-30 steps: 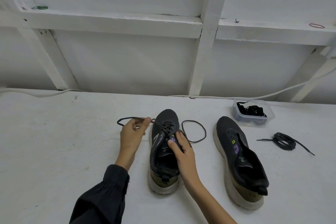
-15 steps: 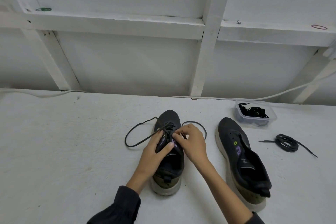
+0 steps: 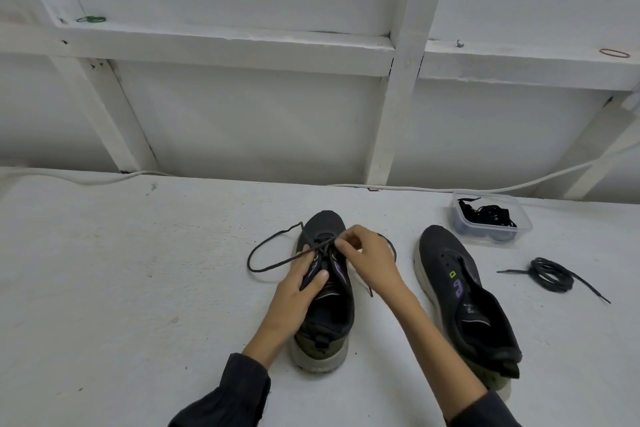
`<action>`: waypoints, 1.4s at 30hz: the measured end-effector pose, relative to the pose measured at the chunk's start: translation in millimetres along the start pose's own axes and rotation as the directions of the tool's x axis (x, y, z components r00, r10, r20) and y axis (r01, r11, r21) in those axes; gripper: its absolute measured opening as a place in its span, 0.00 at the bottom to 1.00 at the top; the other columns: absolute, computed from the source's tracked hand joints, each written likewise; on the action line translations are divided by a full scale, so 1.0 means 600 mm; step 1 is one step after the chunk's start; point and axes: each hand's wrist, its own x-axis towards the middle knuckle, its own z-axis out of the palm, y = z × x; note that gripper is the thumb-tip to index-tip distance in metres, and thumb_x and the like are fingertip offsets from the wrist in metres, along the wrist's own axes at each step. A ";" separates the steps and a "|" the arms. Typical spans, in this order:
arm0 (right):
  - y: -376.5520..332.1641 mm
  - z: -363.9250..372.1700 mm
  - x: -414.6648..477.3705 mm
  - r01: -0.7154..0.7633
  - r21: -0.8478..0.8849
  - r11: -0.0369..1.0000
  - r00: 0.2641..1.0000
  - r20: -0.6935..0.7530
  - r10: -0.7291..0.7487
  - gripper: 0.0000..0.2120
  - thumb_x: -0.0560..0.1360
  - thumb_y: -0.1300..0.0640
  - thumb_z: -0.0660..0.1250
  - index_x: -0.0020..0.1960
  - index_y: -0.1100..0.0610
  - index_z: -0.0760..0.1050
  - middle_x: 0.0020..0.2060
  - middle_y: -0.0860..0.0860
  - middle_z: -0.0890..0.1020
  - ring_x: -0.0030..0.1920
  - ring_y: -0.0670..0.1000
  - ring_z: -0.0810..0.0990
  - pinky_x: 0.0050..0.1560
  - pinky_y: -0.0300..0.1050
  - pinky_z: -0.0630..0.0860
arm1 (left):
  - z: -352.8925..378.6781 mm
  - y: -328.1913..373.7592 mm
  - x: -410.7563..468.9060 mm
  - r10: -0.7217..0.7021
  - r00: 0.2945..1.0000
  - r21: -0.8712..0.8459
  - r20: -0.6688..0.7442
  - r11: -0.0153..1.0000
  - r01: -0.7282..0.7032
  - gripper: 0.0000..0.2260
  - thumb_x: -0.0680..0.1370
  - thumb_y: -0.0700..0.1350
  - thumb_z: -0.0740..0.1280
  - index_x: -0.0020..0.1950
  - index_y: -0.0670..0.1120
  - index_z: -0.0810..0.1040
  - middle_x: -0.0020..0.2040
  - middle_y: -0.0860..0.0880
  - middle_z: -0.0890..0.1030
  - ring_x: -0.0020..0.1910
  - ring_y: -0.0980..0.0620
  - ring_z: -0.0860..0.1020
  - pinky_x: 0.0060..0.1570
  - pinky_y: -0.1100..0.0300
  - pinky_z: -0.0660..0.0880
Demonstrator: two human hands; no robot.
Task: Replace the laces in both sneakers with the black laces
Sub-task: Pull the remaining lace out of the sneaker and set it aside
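Two dark sneakers stand on the white table. The left sneaker point(image 3: 325, 308) carries a black lace point(image 3: 266, 248) that loops out to its left. My left hand point(image 3: 298, 291) grips this sneaker's left eyelet side, thumb on the tongue. My right hand point(image 3: 367, 260) pinches the lace where it crosses above the eyelets. The right sneaker point(image 3: 460, 298) lies unlaced, apart from both hands. A coiled black lace point(image 3: 550, 274) rests on the table to its right.
A clear plastic tub point(image 3: 519, 218) with dark laces sits at the back right. A white cable point(image 3: 450, 188) runs along the table's far edge below the white framed wall. Bare tabletop point(image 3: 121, 288) stretches to the left.
My left hand let go of the lace loop on the left and came onto the sneaker. My right hand moved up from the tongue and pinched the lace at the eyelets.
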 end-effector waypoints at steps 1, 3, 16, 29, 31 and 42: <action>0.004 -0.006 0.000 -0.016 0.052 0.999 0.999 0.031 0.014 0.04 0.76 0.53 0.68 0.47 0.54 0.80 0.42 0.46 0.84 0.44 0.46 0.81 0.44 0.38 0.74 | 0.000 0.000 0.000 -0.002 1.000 -0.001 -0.003 1.000 0.002 0.21 0.80 0.48 0.65 0.73 0.55 0.67 0.71 0.62 0.67 0.70 0.66 0.65 0.72 0.62 0.62; 0.007 -0.011 -0.003 -0.016 0.064 0.998 0.997 0.078 0.011 0.02 0.74 0.54 0.71 0.43 0.53 0.81 0.41 0.46 0.83 0.42 0.43 0.80 0.41 0.35 0.71 | 0.000 0.002 0.000 -0.001 1.000 -0.006 -0.010 1.000 0.001 0.21 0.80 0.47 0.65 0.72 0.55 0.67 0.71 0.62 0.65 0.71 0.64 0.63 0.73 0.60 0.61; 0.003 -0.020 0.011 -0.047 0.143 0.989 0.990 0.140 0.027 0.08 0.76 0.50 0.69 0.48 0.54 0.80 0.43 0.47 0.84 0.44 0.47 0.81 0.49 0.47 0.78 | -0.001 0.000 0.001 -0.014 1.000 0.010 -0.008 1.000 0.014 0.21 0.80 0.46 0.65 0.73 0.55 0.67 0.72 0.59 0.68 0.71 0.61 0.65 0.73 0.57 0.62; 0.003 -0.037 0.007 -0.170 0.373 0.912 0.965 0.250 0.078 0.06 0.74 0.55 0.73 0.40 0.56 0.80 0.36 0.53 0.81 0.34 0.46 0.76 0.33 0.38 0.71 | 0.000 -0.010 0.005 -0.010 1.000 0.025 -0.015 1.000 0.010 0.21 0.80 0.48 0.65 0.73 0.56 0.68 0.73 0.58 0.69 0.72 0.59 0.67 0.73 0.51 0.64; 0.004 -0.029 0.000 -0.135 0.308 0.942 0.958 0.282 0.046 0.07 0.72 0.57 0.75 0.37 0.53 0.80 0.34 0.52 0.82 0.32 0.44 0.76 0.32 0.37 0.71 | 0.001 -0.011 0.006 -0.007 1.000 0.028 -0.012 1.000 0.007 0.21 0.81 0.48 0.65 0.73 0.56 0.68 0.73 0.58 0.68 0.72 0.59 0.66 0.73 0.51 0.64; 0.006 -0.057 0.021 -0.116 0.504 0.856 0.993 0.049 0.106 0.05 0.74 0.60 0.73 0.46 0.61 0.79 0.33 0.51 0.82 0.29 0.47 0.77 0.29 0.38 0.70 | 0.004 -0.014 0.007 -0.046 0.999 -0.019 -0.008 0.999 0.046 0.26 0.80 0.49 0.64 0.77 0.53 0.62 0.77 0.58 0.60 0.76 0.57 0.59 0.76 0.51 0.58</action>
